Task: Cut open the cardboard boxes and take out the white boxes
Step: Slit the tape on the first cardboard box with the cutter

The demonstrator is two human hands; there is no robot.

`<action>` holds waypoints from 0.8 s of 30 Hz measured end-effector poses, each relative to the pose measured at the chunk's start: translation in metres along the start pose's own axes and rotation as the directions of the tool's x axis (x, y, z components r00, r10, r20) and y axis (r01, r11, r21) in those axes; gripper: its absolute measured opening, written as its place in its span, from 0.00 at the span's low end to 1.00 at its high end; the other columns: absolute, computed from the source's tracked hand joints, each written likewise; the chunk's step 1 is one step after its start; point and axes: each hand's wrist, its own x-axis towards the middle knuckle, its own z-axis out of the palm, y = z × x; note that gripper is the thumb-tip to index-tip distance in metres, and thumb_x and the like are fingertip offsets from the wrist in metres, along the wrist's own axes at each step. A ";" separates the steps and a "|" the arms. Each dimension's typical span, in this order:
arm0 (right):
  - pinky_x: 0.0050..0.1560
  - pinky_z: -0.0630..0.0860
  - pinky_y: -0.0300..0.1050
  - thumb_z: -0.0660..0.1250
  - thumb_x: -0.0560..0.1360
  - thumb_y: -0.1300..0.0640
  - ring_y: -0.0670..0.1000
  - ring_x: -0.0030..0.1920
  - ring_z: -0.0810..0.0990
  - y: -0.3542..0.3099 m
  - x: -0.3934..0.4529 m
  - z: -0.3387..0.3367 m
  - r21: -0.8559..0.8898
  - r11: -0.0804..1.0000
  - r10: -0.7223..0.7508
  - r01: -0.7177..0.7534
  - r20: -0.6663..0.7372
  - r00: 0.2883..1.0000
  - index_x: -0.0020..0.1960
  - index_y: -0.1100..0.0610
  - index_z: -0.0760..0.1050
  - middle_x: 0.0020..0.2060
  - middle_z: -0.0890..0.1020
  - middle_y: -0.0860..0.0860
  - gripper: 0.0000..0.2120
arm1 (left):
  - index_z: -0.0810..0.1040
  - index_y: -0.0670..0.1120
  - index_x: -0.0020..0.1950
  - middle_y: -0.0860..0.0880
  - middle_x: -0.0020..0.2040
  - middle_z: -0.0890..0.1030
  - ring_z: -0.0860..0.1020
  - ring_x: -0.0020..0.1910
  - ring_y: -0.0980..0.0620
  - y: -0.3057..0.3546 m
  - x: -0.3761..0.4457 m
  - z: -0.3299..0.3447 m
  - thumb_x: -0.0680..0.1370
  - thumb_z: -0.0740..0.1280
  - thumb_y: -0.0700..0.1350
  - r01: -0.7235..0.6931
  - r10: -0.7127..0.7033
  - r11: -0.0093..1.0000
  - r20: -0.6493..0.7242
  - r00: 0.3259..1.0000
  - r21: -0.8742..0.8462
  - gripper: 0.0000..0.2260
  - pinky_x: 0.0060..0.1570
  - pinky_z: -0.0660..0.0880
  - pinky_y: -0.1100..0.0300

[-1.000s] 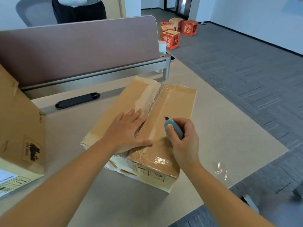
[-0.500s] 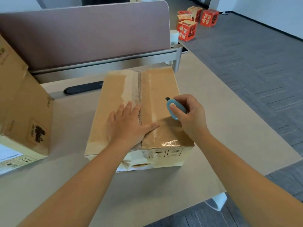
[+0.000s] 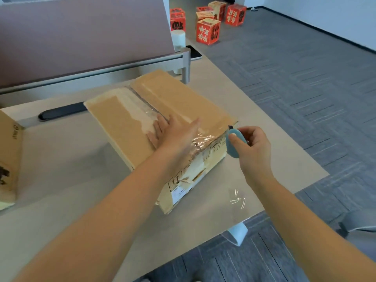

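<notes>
A taped brown cardboard box (image 3: 122,123) lies flat on the beige desk (image 3: 61,180), turned so its near right corner points toward me. My left hand (image 3: 175,133) presses flat on the box top beside the centre seam, fingers straight. My right hand (image 3: 250,145) grips a small blue box cutter (image 3: 233,144); its short dark blade touches the top edge at the box's right corner, where clear tape shines. No white boxes are visible.
A second cardboard box (image 3: 9,159) stands at the left edge of the desk. A black oval grommet (image 3: 61,112) and a mauve divider panel (image 3: 81,37) lie behind the box. Several red boxes (image 3: 207,30) sit on the grey carpet beyond.
The box has rotated on the desk so its right corner now faces me. My right hand with the cutter has moved off the box top to the right corner edge.
</notes>
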 end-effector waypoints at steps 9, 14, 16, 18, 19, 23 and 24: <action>0.38 0.81 0.45 0.63 0.74 0.65 0.54 0.44 0.77 0.016 -0.014 0.025 0.203 0.934 0.302 -0.294 -0.008 0.953 0.42 0.54 0.67 0.45 0.74 0.54 0.08 | 0.44 0.58 0.75 0.50 0.77 0.42 0.40 0.76 0.50 -0.037 0.032 -0.028 0.73 0.43 0.71 -0.667 0.549 0.529 0.388 0.740 0.524 0.34 0.72 0.42 0.51; 0.31 0.79 0.38 0.61 0.75 0.66 0.50 0.36 0.78 0.015 -0.027 0.039 0.279 0.912 0.324 -0.300 -0.040 0.945 0.44 0.55 0.67 0.44 0.75 0.57 0.07 | 0.44 0.61 0.75 0.51 0.77 0.43 0.42 0.76 0.51 -0.042 0.044 -0.023 0.76 0.45 0.68 -0.697 0.559 0.438 0.436 0.706 0.567 0.29 0.72 0.40 0.52; 0.31 0.80 0.38 0.60 0.76 0.66 0.48 0.35 0.78 0.013 -0.030 0.044 0.289 0.913 0.315 -0.287 -0.053 0.948 0.48 0.56 0.69 0.42 0.75 0.53 0.05 | 0.44 0.61 0.75 0.51 0.77 0.43 0.42 0.76 0.51 -0.041 0.044 -0.024 0.78 0.48 0.64 -0.705 0.571 0.437 0.434 0.697 0.558 0.27 0.72 0.40 0.51; 0.30 0.79 0.38 0.60 0.76 0.66 0.47 0.34 0.77 0.010 -0.034 0.047 0.293 0.914 0.314 -0.281 -0.070 0.947 0.49 0.57 0.70 0.40 0.75 0.51 0.06 | 0.45 0.61 0.75 0.52 0.77 0.43 0.42 0.76 0.50 -0.041 0.044 -0.025 0.78 0.47 0.63 -0.714 0.576 0.436 0.439 0.689 0.548 0.27 0.72 0.40 0.49; 0.29 0.79 0.38 0.59 0.76 0.66 0.47 0.34 0.77 0.009 -0.036 0.049 0.297 0.913 0.314 -0.278 -0.079 0.946 0.48 0.56 0.70 0.39 0.75 0.51 0.06 | 0.45 0.61 0.75 0.52 0.77 0.43 0.42 0.76 0.50 -0.042 0.045 -0.025 0.77 0.47 0.63 -0.716 0.576 0.432 0.444 0.687 0.548 0.27 0.72 0.41 0.48; 0.26 0.78 0.37 0.59 0.77 0.66 0.47 0.33 0.78 0.006 -0.042 0.054 0.287 0.920 0.308 -0.266 -0.112 0.945 0.43 0.52 0.70 0.40 0.75 0.51 0.10 | 0.45 0.60 0.75 0.51 0.77 0.44 0.44 0.76 0.49 -0.040 0.048 -0.025 0.77 0.46 0.64 -0.724 0.587 0.390 0.452 0.671 0.569 0.28 0.73 0.45 0.48; 0.26 0.77 0.36 0.59 0.77 0.66 0.47 0.33 0.78 0.005 -0.043 0.055 0.265 0.929 0.299 -0.260 -0.118 0.947 0.43 0.52 0.70 0.40 0.75 0.51 0.10 | 0.46 0.60 0.75 0.51 0.77 0.45 0.45 0.76 0.48 -0.040 0.049 -0.025 0.77 0.46 0.64 -0.729 0.596 0.379 0.453 0.663 0.570 0.28 0.72 0.47 0.48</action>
